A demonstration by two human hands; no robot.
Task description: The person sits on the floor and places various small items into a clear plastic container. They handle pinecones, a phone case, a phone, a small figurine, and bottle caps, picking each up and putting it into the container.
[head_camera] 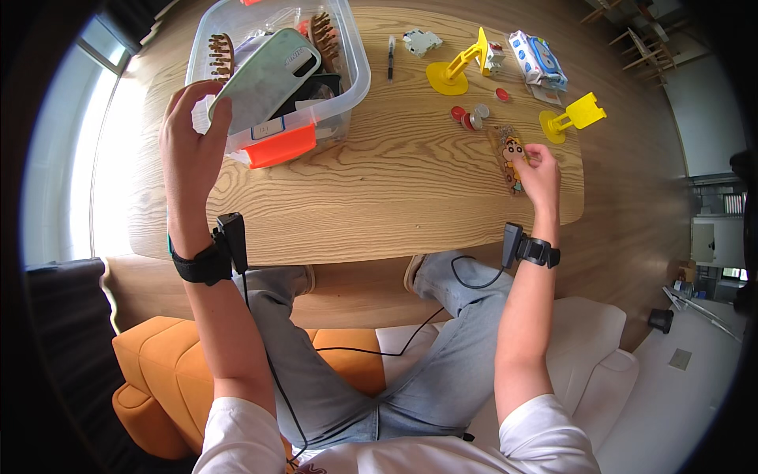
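Note:
At the upper left, my left hand (198, 133) grips the lower left end of a pale green phone case (260, 80), which lies tilted over a clear plastic storage box (359, 77). Beneath the case I see a black item (320, 89), partly hidden. Two brown hair combs with thick teeth, a left one (221, 56) and a right one (324, 44), are in the box too. On the table's right side, my right hand (538, 172) has its thumb and fingers at the right edge of a clear phone case with a cartoon figure (510, 155), which lies on the wood.
Several red and silver round tins (468, 118) lie mid-right on the wooden table (379, 195). Behind them are a yellow phone stand (448, 78), a pen (391, 59), a white circuit breaker (421, 42) and a wet-wipes pack (539, 59). Another yellow stand (553, 126) is at the right edge.

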